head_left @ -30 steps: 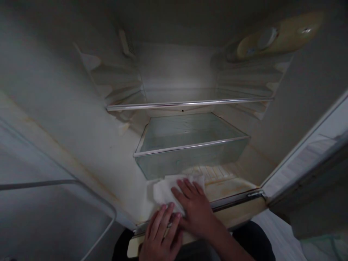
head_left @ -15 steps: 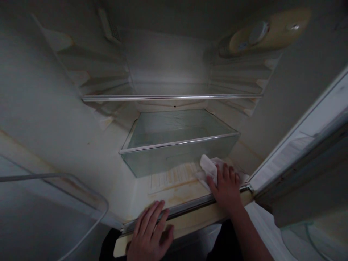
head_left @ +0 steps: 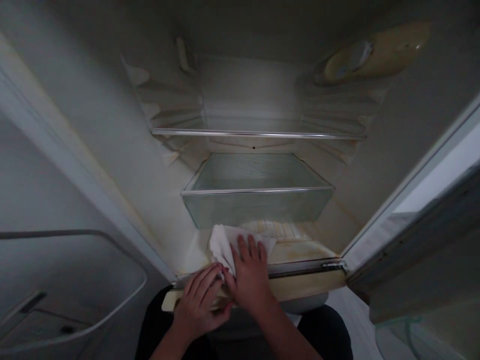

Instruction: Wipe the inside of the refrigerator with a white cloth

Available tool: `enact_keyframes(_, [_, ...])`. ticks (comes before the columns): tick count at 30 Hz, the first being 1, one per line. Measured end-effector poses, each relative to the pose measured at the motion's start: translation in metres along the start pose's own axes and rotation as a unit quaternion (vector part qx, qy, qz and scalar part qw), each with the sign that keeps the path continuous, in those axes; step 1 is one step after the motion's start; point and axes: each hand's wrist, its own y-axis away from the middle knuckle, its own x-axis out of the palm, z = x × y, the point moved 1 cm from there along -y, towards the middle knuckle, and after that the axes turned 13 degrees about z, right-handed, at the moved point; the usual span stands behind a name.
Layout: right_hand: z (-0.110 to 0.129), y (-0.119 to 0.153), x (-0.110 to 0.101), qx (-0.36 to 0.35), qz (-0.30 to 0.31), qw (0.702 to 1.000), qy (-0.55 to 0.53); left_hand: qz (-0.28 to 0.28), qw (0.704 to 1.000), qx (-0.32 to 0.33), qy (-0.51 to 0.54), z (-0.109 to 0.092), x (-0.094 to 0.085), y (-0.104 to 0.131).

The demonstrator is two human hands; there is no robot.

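Observation:
A white cloth [head_left: 223, 243] lies crumpled on the stained floor of the fridge, in front of the clear drawer [head_left: 255, 207]. My right hand [head_left: 249, 272] presses on it with the fingers spread over its right part. Just left of that, my left hand [head_left: 200, 300] rests on the fridge's front edge [head_left: 300, 286]. Its fingers are stretched out and bent over the edge, with the fingertips at the cloth's lower corner. The two hands are side by side, nearly touching.
Above the drawer runs a glass shelf with a metal front strip [head_left: 258, 134]. A yellowed lamp housing [head_left: 377, 52] is on the upper right wall. The open door [head_left: 423, 255] stands at the right, and a grey wire loop [head_left: 138, 285] at the left.
My right hand has moved left across the fridge floor with the cloth, from the right corner to beside my left hand. The view has shifted too.

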Motion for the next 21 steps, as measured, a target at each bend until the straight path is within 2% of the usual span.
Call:
enact_keyframes(3, [-0.006,0.010,-0.001,-0.021,0.003,1.000,-0.012,-0.001,0.999,0.014,-0.031,-0.002,-0.001,0.000])
enact_keyframes(6, [-0.009,0.016,0.001,-0.027,0.007,1.000,-0.011,0.004,0.998,-0.003,-0.057,-0.003,0.000,-0.001])
enact_keyframes(13, [-0.007,0.018,0.008,-0.020,-0.022,0.999,-0.020,0.022,0.996,-0.014,-0.082,-0.003,0.000,0.000])
enact_keyframes(21, [-0.006,0.021,0.006,-0.021,-0.046,0.999,-0.019,0.043,0.995,-0.026,-0.081,-0.007,-0.004,-0.004])
